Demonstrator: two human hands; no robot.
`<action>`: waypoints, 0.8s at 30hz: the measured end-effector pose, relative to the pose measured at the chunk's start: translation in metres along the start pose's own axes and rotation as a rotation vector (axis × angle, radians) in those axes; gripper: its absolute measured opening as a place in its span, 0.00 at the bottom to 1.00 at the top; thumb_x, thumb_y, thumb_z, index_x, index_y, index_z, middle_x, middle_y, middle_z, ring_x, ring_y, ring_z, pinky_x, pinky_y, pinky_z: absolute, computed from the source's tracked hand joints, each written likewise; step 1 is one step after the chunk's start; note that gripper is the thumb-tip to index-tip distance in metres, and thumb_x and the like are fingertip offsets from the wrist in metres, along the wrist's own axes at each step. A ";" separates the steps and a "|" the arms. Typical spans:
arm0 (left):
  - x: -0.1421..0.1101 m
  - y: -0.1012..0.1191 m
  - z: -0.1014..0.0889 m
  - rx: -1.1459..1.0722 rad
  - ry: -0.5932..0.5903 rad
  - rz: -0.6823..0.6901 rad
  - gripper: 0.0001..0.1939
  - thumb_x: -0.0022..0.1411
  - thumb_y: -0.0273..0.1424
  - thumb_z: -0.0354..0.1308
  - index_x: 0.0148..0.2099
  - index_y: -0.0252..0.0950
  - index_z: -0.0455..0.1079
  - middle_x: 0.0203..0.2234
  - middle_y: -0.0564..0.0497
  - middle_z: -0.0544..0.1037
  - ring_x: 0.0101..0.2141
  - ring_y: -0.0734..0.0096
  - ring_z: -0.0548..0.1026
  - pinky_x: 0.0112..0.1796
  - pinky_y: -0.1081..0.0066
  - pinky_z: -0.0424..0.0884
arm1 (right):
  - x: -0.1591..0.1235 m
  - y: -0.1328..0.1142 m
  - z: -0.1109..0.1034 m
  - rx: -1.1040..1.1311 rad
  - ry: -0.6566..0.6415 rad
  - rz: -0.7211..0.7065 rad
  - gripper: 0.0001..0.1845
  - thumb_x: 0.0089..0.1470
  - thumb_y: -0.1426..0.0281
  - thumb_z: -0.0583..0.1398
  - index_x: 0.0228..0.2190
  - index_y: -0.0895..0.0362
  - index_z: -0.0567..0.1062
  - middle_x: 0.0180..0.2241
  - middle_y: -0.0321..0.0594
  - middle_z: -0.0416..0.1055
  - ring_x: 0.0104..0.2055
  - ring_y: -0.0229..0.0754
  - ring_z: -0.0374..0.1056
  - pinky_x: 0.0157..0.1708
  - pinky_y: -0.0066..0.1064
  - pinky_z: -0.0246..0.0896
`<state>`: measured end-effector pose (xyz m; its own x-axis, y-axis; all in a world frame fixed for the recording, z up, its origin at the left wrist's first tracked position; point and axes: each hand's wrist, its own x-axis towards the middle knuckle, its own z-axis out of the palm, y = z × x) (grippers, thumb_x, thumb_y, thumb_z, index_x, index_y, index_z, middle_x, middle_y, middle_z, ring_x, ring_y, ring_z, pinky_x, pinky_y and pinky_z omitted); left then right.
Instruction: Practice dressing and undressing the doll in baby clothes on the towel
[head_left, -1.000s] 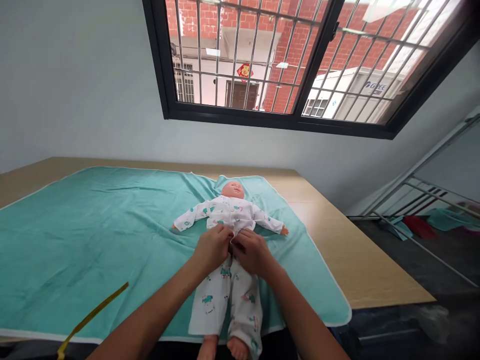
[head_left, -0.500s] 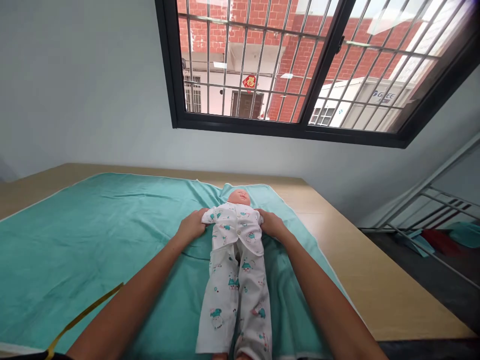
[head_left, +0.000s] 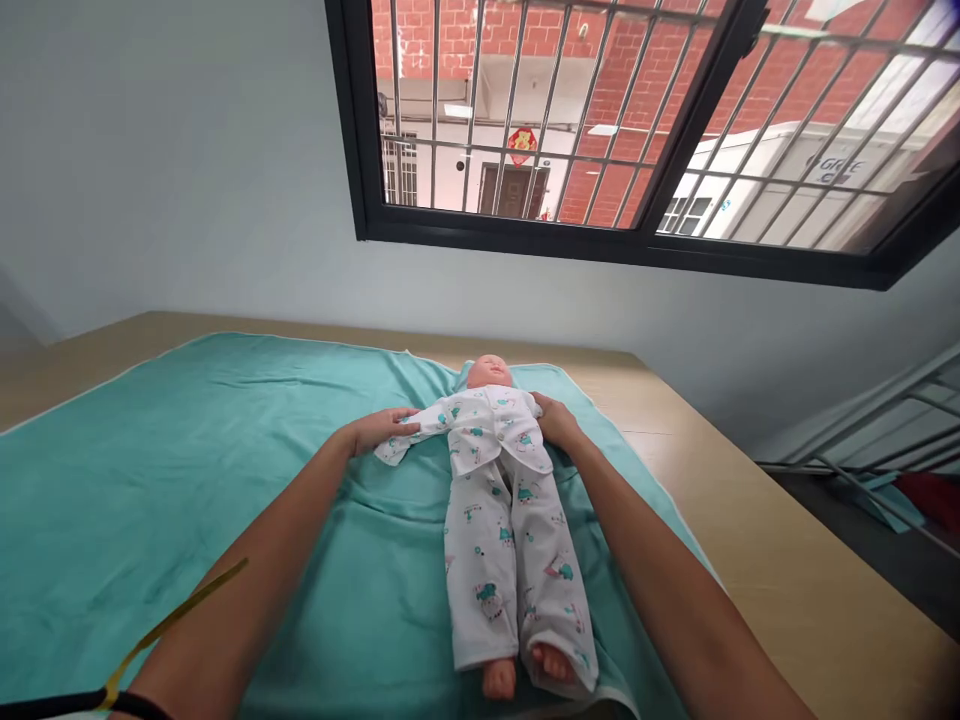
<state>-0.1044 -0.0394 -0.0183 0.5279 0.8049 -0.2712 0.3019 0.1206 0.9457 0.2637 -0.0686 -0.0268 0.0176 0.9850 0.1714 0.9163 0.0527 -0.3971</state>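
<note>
A baby doll lies on its back on a green cloth, its head toward the wall. It wears a white printed shirt, buttoned at the front, and matching white trousers, with both bare feet showing at the cuffs. My left hand is closed on the sleeve at the left, which stretches out sideways, its cuff hanging below my fingers. At the right, my right hand grips the other sleeve close to the doll's body; some of its fingertips are hidden.
Beneath the cloth is a light wooden tabletop. A dark-framed window with metal bars is in the wall behind. At the right stands a metal bed frame over a dark floor. A yellow strip crosses my left forearm.
My left hand has moved outward to the left, and the sleeve there is now extended. My right hand stays at the other sleeve. The view has shifted, so the doll's feet now show.
</note>
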 end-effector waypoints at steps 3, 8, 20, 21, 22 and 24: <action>0.014 0.012 0.008 0.150 -0.042 0.065 0.28 0.46 0.42 0.68 0.50 0.39 0.75 0.44 0.47 0.81 0.40 0.60 0.78 0.36 0.72 0.72 | -0.001 -0.004 0.005 -0.103 -0.014 -0.018 0.19 0.54 0.62 0.59 0.47 0.51 0.73 0.46 0.41 0.75 0.44 0.46 0.69 0.34 0.28 0.55; 0.048 0.021 0.052 0.511 0.145 0.296 0.29 0.43 0.30 0.66 0.52 0.38 0.73 0.48 0.45 0.79 0.48 0.54 0.76 0.44 0.70 0.70 | -0.008 -0.010 0.008 -0.271 -0.097 -0.070 0.16 0.56 0.64 0.57 0.45 0.54 0.72 0.43 0.47 0.73 0.42 0.46 0.70 0.33 0.29 0.55; 0.035 0.014 0.047 0.950 0.260 0.246 0.43 0.52 0.25 0.57 0.70 0.42 0.52 0.57 0.41 0.69 0.56 0.51 0.68 0.54 0.58 0.64 | -0.023 0.018 -0.010 -0.217 -0.129 0.055 0.28 0.53 0.69 0.59 0.56 0.57 0.67 0.50 0.53 0.70 0.52 0.55 0.66 0.49 0.41 0.60; 0.036 0.016 0.056 0.877 0.299 0.292 0.43 0.53 0.26 0.57 0.70 0.40 0.50 0.57 0.40 0.67 0.56 0.53 0.68 0.55 0.59 0.64 | -0.025 0.014 -0.006 -0.143 -0.055 0.019 0.33 0.53 0.69 0.59 0.60 0.57 0.63 0.53 0.53 0.67 0.55 0.55 0.63 0.53 0.43 0.58; 0.038 0.017 0.067 0.783 0.330 0.354 0.42 0.55 0.27 0.56 0.71 0.39 0.49 0.58 0.40 0.66 0.57 0.55 0.67 0.57 0.60 0.63 | -0.027 0.008 -0.001 -0.029 0.023 -0.032 0.36 0.54 0.69 0.58 0.63 0.56 0.59 0.57 0.52 0.64 0.58 0.54 0.61 0.56 0.43 0.56; 0.039 0.015 0.092 0.607 0.382 0.474 0.35 0.61 0.30 0.53 0.70 0.39 0.52 0.61 0.40 0.62 0.60 0.58 0.63 0.60 0.60 0.60 | -0.035 -0.005 0.012 0.249 0.137 -0.153 0.35 0.57 0.65 0.56 0.65 0.54 0.56 0.62 0.49 0.59 0.63 0.51 0.56 0.61 0.44 0.51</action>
<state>-0.0064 -0.0597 -0.0313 0.4348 0.8455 0.3101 0.5476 -0.5216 0.6543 0.2532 -0.1014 -0.0419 -0.0438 0.9322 0.3593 0.7868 0.2538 -0.5626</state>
